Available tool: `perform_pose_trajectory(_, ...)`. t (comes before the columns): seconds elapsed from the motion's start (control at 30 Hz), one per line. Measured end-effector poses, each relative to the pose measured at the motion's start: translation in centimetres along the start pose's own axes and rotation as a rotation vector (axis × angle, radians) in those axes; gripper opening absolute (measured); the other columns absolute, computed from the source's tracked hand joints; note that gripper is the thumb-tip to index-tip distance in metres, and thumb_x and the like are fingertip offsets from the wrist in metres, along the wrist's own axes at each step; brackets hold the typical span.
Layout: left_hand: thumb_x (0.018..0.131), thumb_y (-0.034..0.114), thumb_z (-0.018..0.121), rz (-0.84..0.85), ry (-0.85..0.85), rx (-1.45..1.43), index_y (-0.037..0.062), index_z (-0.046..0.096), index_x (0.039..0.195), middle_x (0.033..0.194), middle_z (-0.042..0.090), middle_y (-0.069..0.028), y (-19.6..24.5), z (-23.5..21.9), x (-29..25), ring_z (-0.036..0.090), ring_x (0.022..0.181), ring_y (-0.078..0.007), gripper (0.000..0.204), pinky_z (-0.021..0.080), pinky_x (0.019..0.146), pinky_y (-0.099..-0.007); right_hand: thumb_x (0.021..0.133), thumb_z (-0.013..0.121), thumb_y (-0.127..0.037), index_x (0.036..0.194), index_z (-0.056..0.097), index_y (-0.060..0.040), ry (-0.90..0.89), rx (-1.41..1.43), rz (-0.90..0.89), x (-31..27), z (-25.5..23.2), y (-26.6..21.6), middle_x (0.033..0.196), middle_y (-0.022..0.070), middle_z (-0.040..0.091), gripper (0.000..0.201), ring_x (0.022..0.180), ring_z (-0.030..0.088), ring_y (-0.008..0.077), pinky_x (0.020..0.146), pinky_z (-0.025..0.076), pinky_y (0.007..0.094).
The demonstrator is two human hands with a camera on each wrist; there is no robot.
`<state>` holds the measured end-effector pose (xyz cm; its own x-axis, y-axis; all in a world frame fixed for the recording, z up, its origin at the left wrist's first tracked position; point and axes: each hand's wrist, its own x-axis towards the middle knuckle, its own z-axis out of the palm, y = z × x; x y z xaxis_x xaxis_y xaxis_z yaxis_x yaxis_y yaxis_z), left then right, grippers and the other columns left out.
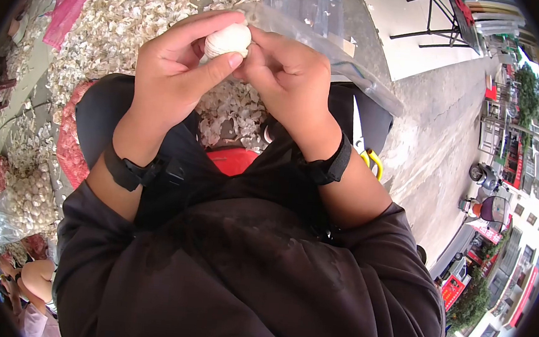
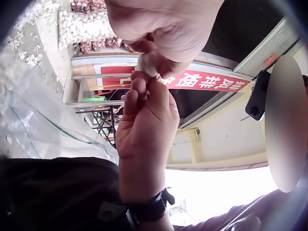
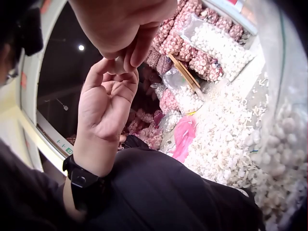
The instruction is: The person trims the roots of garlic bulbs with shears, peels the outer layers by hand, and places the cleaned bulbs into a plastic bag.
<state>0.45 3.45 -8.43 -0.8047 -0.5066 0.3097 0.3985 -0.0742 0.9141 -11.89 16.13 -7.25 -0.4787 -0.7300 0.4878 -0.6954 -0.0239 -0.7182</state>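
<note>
A white garlic bulb (image 1: 227, 40) is between the two hands above the lap in the head view. The left hand (image 1: 179, 66) grips it, thumb in front and fingers behind. At the bulb's right side the right hand (image 1: 289, 75) has its fingertips bent in and pinched at the edge; what they pinch is hidden. The left wrist view shows the right hand (image 2: 147, 125) meeting the left hand (image 2: 166, 29) at the fingertips. In the right wrist view the left hand (image 3: 106, 106) holds the bulb, mostly covered by the right hand (image 3: 125, 24).
Garlic skins (image 1: 126, 18) cover the ground ahead. Scissors with yellow handles (image 1: 374, 163) lie by the right thigh. A clear plastic bag (image 1: 353, 74) is beyond the right knee, a red net bag (image 1: 71, 140) beside the left leg. Filled garlic sacks (image 3: 219, 45) stand farther off.
</note>
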Motion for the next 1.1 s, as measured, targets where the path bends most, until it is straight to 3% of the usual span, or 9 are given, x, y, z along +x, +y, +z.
perform_pose_trajectory(0.13,0.087,-0.008,0.068,-0.002,0.001,-0.047,-0.0067,0.058,0.129,0.130,0.060,-0.0154,0.0,0.2,-0.1,0.061,0.112,-0.0181,0.043,0.054,0.094,-0.0307,0.081,0.070,-0.003,0.098,0.072,-0.0020,0.014,0.109,0.134,-0.1,0.1,-0.5,0.072,0.0104,0.069,0.018,0.062,0.070,0.0172,0.057,0.054,0.0271)
perform_pose_trajectory(0.23,0.088,-0.007,0.068,-0.021,0.007,-0.065,-0.0061,0.058,0.128,0.128,0.061,-0.0147,0.0,0.5,-0.4,0.061,0.111,-0.0178,0.042,0.054,0.094,-0.0307,0.084,0.069,-0.002,0.095,0.070,0.0002,0.043,0.343,0.240,-0.5,0.7,-0.3,0.071,0.0079,0.069,0.012,0.065,0.072,0.0138,0.058,0.055,0.0251)
perform_pose_trajectory(0.33,0.089,-0.004,0.067,-0.154,0.012,-0.135,-0.0056,0.058,0.128,0.126,0.063,-0.0137,0.4,0.3,-0.3,0.062,0.111,-0.0178,0.040,0.052,0.096,-0.0310,0.086,0.068,-0.002,0.094,0.069,0.0019,0.026,0.380,0.322,-0.4,0.5,-0.6,0.072,0.0069,0.070,0.010,0.068,0.073,0.0133,0.059,0.056,0.0241)
perform_pose_trajectory(0.43,0.090,-0.002,0.067,-0.147,0.116,-0.219,-0.0049,0.058,0.129,0.124,0.064,-0.0130,-0.2,0.5,-0.1,0.062,0.111,-0.0176,0.040,0.051,0.097,-0.0308,0.085,0.069,-0.002,0.097,0.068,0.0023,0.027,0.436,0.394,0.0,0.5,-1.4,0.073,0.0075,0.071,0.013,0.067,0.072,0.0135,0.058,0.056,0.0244)
perform_pose_trajectory(0.63,0.090,0.000,0.069,-0.158,0.124,-0.276,-0.0036,0.058,0.130,0.127,0.064,-0.0145,-0.2,0.2,0.1,0.062,0.113,-0.0180,0.042,0.050,0.099,-0.0312,0.081,0.073,-0.003,0.099,0.068,0.0015,0.084,0.224,0.162,-0.3,0.7,-1.0,0.075,0.0108,0.071,0.018,0.065,0.071,0.0172,0.058,0.056,0.0272)
perform_pose_trajectory(0.73,0.088,-0.002,0.071,-0.139,0.134,-0.197,-0.0040,0.057,0.131,0.129,0.063,-0.0155,-0.5,0.4,0.0,0.062,0.115,-0.0190,0.045,0.051,0.099,-0.0317,0.078,0.074,-0.002,0.097,0.069,-0.0004,0.081,-0.012,-0.047,-0.1,0.1,-0.8,0.074,0.0114,0.069,0.019,0.061,0.069,0.0218,0.056,0.055,0.0300)
perform_pose_trajectory(0.83,0.086,-0.005,0.071,-0.110,0.109,-0.134,-0.0046,0.057,0.131,0.131,0.062,-0.0163,-0.6,0.5,-0.1,0.061,0.116,-0.0197,0.047,0.053,0.099,-0.0319,0.076,0.074,-0.001,0.092,0.068,-0.0022,0.133,-0.089,-0.134,-0.1,0.1,-0.7,0.071,0.0110,0.066,0.017,0.059,0.066,0.0248,0.055,0.054,0.0318)
perform_pose_trajectory(0.93,0.087,-0.006,0.071,-0.097,0.106,-0.158,-0.0048,0.057,0.131,0.131,0.061,-0.0165,-0.9,0.8,-0.3,0.062,0.115,-0.0198,0.047,0.053,0.098,-0.0319,0.077,0.073,-0.001,0.086,0.066,-0.0031,0.127,-0.110,-0.121,-0.2,0.0,-0.8,0.072,0.0091,0.066,0.012,0.057,0.066,0.0214,0.053,0.053,0.0306)
perform_pose_trajectory(1.1,0.088,-0.006,0.069,-0.102,0.105,-0.158,-0.0051,0.057,0.130,0.130,0.061,-0.0165,-0.9,1.1,-0.4,0.062,0.114,-0.0199,0.044,0.053,0.098,-0.0323,0.077,0.073,-0.003,0.082,0.063,-0.0041,0.137,0.045,0.079,-0.4,0.1,-1.3,0.066,0.0058,0.065,0.011,0.054,0.065,0.0148,0.051,0.052,0.0276)
